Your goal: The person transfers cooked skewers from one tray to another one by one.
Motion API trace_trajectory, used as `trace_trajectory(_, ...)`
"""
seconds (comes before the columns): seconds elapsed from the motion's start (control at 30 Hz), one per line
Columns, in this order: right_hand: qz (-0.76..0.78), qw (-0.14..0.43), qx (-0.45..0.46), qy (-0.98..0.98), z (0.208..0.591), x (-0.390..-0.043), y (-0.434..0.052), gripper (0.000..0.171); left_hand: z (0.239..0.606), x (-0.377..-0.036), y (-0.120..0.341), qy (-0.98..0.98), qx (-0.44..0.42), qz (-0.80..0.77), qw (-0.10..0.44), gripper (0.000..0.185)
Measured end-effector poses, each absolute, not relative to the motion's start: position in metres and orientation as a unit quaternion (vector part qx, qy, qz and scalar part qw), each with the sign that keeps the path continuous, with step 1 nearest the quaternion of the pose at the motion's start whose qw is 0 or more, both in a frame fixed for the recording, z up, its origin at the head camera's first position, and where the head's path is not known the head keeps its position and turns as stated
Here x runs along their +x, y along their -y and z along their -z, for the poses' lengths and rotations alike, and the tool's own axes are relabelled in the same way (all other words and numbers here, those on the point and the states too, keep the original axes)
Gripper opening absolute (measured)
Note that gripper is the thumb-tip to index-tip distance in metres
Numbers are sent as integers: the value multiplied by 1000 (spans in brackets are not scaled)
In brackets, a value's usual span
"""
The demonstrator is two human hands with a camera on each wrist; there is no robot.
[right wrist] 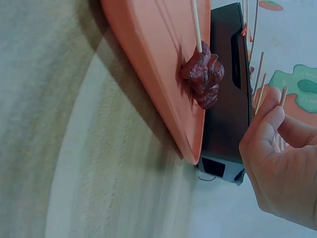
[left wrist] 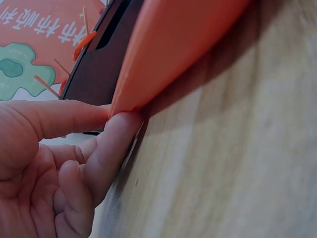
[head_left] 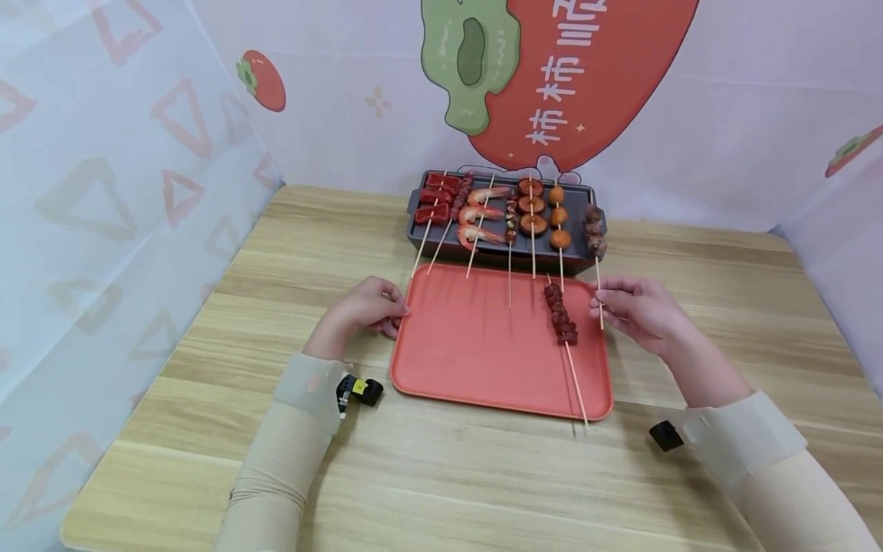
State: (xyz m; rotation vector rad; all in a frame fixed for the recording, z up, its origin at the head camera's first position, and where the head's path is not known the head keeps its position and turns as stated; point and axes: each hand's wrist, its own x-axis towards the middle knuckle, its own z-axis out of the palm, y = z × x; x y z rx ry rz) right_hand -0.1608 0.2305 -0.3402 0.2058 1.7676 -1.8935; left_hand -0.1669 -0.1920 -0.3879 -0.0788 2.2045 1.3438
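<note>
An orange tray [head_left: 476, 345] lies on the wooden table in front of a dark grill pan [head_left: 414, 222] that holds several skewers of shrimp, sausage and meat. My left hand [head_left: 400, 316] pinches the tray's left rim; the left wrist view shows that rim [left wrist: 183, 39] between thumb and index finger [left wrist: 114, 144]. One dark meat skewer [head_left: 560, 314] lies on the tray's right side, its meat [right wrist: 203, 77] close to the tray's edge. My right hand [head_left: 597, 305] pinches the stick of the rightmost meat skewer [head_left: 595, 230], whose meat rests on the pan. The stick's end [right wrist: 283, 94] shows above my fingertips.
The pan [right wrist: 228, 99] sits close behind the tray, with skewer sticks overhanging the tray's far edge. Printed backdrop walls [head_left: 138, 153] close in the table at the back and both sides. Bare wooden tabletop [head_left: 441, 475] lies between the tray and me.
</note>
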Motion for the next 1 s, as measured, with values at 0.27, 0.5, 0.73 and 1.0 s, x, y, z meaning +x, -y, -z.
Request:
trace_trajectory(0.27,703,266,46,-658,344,-147,-240,8,387,-167,191,-825,-33,-492,276,12)
trace_trajectory(0.5,719,271,11,-639,355,-133,-245,12,387,-168,191,-829,-25,-487,272,12)
trace_trajectory(0.73,724,278,-20,-631,366,-117,-247,14,389,-169,192,-828,-29,-488,274,12)
trace_trajectory(1.0,713,286,-32,-639,373,-98,-250,14,385,-169,192,-831,-33,-480,279,14)
